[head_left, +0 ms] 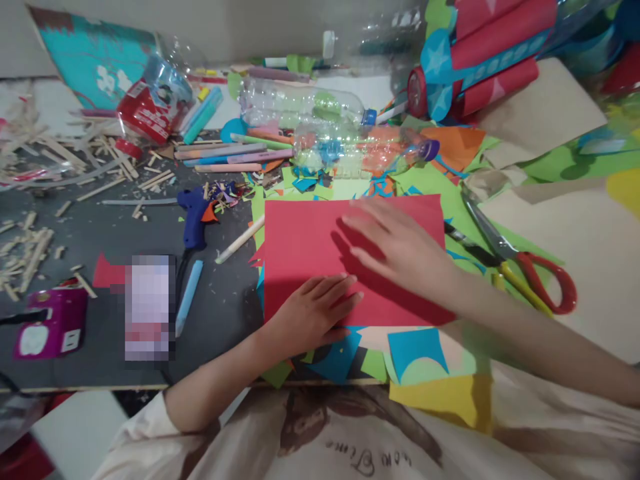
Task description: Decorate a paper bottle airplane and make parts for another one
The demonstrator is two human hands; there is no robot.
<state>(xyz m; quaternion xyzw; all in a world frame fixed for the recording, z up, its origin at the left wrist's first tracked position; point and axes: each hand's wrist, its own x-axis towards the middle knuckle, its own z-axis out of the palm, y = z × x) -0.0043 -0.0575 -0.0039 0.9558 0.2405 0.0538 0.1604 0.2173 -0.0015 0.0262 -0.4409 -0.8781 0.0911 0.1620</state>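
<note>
A sheet of red paper (300, 247) lies flat in front of me, on top of many coloured scraps. My left hand (315, 307) rests on its lower middle, fingers stretched out and pointing right. Over the upper right half of the sheet is my right hand (395, 243), fingers spread; a shadow falls beneath it, so it seems slightly raised. Neither hand grips anything. To the right of the sheet lie red-handled scissors (545, 273) and a second pair with yellow handles (523, 287), its blades close to the paper's edge.
Clear plastic bottles (305, 107) lie behind the sheet beside several markers (235, 157). A blue glue gun (193, 217), a pixelated phone-like object (147, 307) and a purple box (53, 323) are on the left, near wood sticks (35, 260). A red-and-blue paper-covered craft (485, 57) stands at back right.
</note>
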